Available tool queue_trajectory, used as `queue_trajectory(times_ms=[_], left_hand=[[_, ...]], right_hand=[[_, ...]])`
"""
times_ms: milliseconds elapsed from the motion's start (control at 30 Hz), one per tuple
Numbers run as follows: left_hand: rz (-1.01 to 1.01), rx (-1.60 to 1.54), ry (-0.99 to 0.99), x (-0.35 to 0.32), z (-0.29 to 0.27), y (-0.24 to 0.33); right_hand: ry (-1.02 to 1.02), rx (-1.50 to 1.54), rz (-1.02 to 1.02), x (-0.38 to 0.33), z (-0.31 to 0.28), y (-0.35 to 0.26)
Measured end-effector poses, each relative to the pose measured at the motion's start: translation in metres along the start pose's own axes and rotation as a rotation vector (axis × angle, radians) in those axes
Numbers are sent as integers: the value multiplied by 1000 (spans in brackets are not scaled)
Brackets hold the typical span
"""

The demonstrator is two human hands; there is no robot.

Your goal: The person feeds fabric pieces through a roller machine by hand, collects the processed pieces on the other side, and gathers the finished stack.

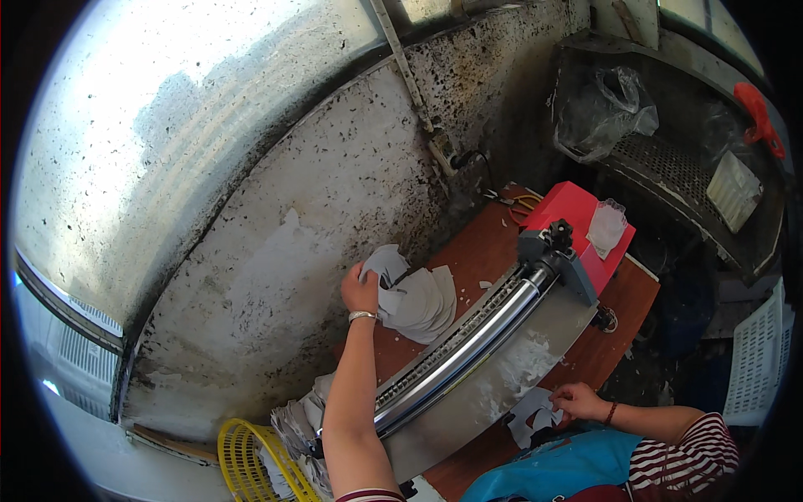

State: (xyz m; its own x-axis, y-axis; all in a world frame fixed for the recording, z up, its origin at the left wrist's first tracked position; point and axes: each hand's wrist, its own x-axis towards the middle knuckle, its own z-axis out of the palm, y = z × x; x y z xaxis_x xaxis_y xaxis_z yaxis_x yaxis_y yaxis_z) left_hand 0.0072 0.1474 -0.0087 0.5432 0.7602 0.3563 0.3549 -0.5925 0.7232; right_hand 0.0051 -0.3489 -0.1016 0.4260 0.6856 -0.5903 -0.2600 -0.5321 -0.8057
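Observation:
My left hand point(361, 289) reaches over a long metal roller machine point(468, 347) and grips a crumpled pile of white sheets point(418, 297) lying on the brown table point(477, 251) by the wall. A bracelet sits on that wrist. My right hand point(577, 400) rests at the near edge of the machine's metal tray, fingers curled on a torn white piece point(535, 412). The sleeve on that arm is striped. The machine has a shiny roller, a grey end block point(552, 251) and a red box point(577, 217) at its far end.
A stained, speckled wall point(318, 209) runs along the left. A yellow wire basket point(251, 460) and a stack of grey sheets point(297, 427) sit at the lower left. A clear plastic bag point(602, 109), a metal grille and white crates are at the right. Blue cloth point(560, 468) lies near me.

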Motion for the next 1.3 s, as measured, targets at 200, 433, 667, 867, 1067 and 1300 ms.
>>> queue_trajectory(times_ms=[200,433,667,867,1067,1300], left_hand=[[532,471,-300,-28,28,-16],[143,592,-868,-62,52,-41],[-15,253,-744,-66,34,-17],[-4,-55,-677,-84,9,26],[20,-90,-791,-111,0,80],[35,-172,-813,-136,-6,84]], right_hand=[[84,-46,-44,8,4,-5],[105,-283,-166,19,11,8],[189,-991,-251,22,27,27],[348,-1112,-279,30,23,17],[375,-1038,-379,37,20,33],[75,-475,-549,0,9,8]])
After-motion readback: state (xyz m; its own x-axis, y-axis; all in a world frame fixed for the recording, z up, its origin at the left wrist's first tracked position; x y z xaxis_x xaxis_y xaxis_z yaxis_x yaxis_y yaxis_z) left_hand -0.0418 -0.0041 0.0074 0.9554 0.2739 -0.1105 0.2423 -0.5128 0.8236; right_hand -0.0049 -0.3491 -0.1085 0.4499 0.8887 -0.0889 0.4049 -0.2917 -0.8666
